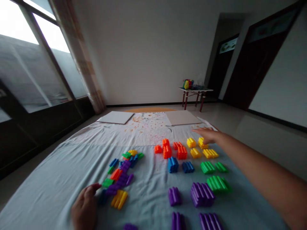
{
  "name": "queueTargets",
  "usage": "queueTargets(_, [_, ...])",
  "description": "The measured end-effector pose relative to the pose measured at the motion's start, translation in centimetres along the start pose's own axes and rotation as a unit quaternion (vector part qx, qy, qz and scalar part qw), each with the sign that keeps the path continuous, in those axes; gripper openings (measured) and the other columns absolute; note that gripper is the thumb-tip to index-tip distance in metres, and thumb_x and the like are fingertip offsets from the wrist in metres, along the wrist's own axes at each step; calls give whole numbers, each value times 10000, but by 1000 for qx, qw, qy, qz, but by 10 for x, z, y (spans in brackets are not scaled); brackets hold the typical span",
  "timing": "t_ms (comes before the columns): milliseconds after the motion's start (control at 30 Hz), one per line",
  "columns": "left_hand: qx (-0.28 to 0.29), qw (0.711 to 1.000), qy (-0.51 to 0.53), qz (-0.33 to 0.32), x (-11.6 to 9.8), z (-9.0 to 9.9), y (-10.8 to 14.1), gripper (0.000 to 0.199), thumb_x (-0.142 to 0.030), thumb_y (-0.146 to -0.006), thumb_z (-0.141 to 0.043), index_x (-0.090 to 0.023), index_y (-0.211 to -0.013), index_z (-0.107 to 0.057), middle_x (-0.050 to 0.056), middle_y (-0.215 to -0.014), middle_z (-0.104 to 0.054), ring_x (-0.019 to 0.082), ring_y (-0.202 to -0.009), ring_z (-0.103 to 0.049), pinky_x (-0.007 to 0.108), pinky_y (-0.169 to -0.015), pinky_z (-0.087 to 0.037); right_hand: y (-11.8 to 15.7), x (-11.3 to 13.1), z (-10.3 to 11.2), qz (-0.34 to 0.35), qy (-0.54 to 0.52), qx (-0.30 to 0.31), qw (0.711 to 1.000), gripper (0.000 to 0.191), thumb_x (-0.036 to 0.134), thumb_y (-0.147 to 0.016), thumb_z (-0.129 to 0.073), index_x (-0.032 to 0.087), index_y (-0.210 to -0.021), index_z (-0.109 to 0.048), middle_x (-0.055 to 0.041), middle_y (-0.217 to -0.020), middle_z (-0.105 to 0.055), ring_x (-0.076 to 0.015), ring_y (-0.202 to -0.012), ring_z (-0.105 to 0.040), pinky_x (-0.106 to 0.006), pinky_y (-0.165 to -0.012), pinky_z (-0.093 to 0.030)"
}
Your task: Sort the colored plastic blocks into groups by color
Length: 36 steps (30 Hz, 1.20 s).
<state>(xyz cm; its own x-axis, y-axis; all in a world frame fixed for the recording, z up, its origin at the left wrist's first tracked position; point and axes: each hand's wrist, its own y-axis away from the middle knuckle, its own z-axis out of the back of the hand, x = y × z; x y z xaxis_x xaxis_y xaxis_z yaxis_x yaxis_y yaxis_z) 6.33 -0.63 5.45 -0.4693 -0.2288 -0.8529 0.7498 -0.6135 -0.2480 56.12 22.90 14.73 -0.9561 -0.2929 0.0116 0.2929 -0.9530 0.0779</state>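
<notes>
At the lower left, my left hand [85, 204] rests on the cloth beside a mixed heap of ridged plastic blocks. Its fingers are loosely bent and apart, the tips close to a green block [107, 183] and a dark blue block [102, 196]. Purple blocks [121, 180], an orange block [116, 174] and a yellow block [119, 199] lie in that heap. My right hand [206, 134] reaches across to the far right, fingers stretched leftward above a yellow block stack [201, 143]. The hand covers part of this stack; whether it touches it is unclear.
Blocks stand grouped by colour on the right: orange [167, 151], blue [173, 164], green [218, 184], purple [202, 194]. Two flat boards, one white [116, 117] and one beige [182, 118], lie at the bed-like surface's far end. A small table [195, 89] stands by the wall.
</notes>
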Motion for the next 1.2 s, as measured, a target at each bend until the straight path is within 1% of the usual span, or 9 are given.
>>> queueTargets(133, [32, 998, 55, 16, 2, -3, 3, 377, -493, -711, -401, -208, -744, -646, 26, -779, -691, 210, -794, -625, 309, -746, -485, 23, 47, 25, 102, -27, -84, 991, 776, 118, -639, -660, 326, -1342, -402, -64, -1367, -445, -297, -1255, -378, -482, -1029, -254])
queueTargets(267, [48, 996, 69, 3, 5, -8, 5, 398, -508, -736, -381, -204, -774, -635, 29, -791, -690, 204, -775, -622, 305, -717, -484, 53, 127, 40, 181, -100, -89, 974, 601, 231, -747, -575, 278, -1329, -433, -65, -1363, -451, -274, -1254, -382, -437, -1046, -255])
queueTargets(433, [72, 995, 70, -7, 2, -9, 7, 389, -492, -764, -376, -211, -804, -642, 36, -817, -692, 215, -802, -619, 318, -717, -474, 46, 236, 10, 267, -191, -63, 942, 527, 273, -758, -562, 230, -1279, -494, -71, -1287, -521, -217, -1199, -452, -323, -1026, -322])
queueTargets(500, [79, 995, 68, -6, 1, -9, 9, 404, -488, -781, -356, -208, -836, -642, 48, -849, -693, 221, -822, -621, 330, -736, -473, 27, 274, -10, 242, -212, -52, 945, 520, 370, -762, -577, 203, -1251, -520, -94, -1267, -533, -227, -1181, -472, -311, -1003, -348])
queueTargets(667, [104, 994, 45, -3, 0, -9, 13, 502, -488, -825, -273, -175, -1012, -618, 99, -1021, -670, 238, -991, -588, 369, -882, -434, -23, 346, -45, 57, -200, -34, 978, 589, 596, -727, -553, 242, -1197, -547, -119, -1271, -520, -306, -1174, -461, -437, -928, -389])
queueTargets(800, [103, 993, 62, 10, 2, -10, 16, 559, -470, -839, -233, -114, -1092, -582, 144, -1128, -625, 236, -1106, -529, 373, -985, -370, -40, 373, -53, 3, -164, 13, 986, 583, 626, -669, -593, 305, -1154, -558, -102, -1264, -519, -337, -1162, -464, -488, -878, -399])
queueTargets(967, [98, 992, 81, 18, 1, -9, 17, 539, -458, -854, -212, -135, -1110, -559, 131, -1137, -615, 229, -1105, -524, 372, -975, -374, -21, 374, -59, 54, -157, 44, 985, 496, 573, -656, -620, 322, -1083, -604, -64, -1216, -548, -304, -1113, -510, -437, -870, -415])
queueTargets(1100, [93, 990, 101, 24, 0, -8, 17, 528, -464, -858, -202, -150, -1099, -551, 123, -1136, -612, 231, -1096, -523, 380, -957, -375, 21, 358, -57, 153, -169, 56, 972, 514, 548, -654, -629, 330, -1118, -594, -37, -1204, -558, -276, -1114, -508, -390, -896, -407])
queueTargets(1200, [81, 988, 127, 21, 1, -9, 17, 528, -473, -858, -194, -152, -1072, -554, 127, -1127, -611, 237, -1085, -523, 390, -942, -377, 44, 346, -46, 246, -177, 119, 946, 616, 608, -623, -636, 271, -1138, -605, -58, -1140, -611, -281, -1053, -553, -362, -866, -433])
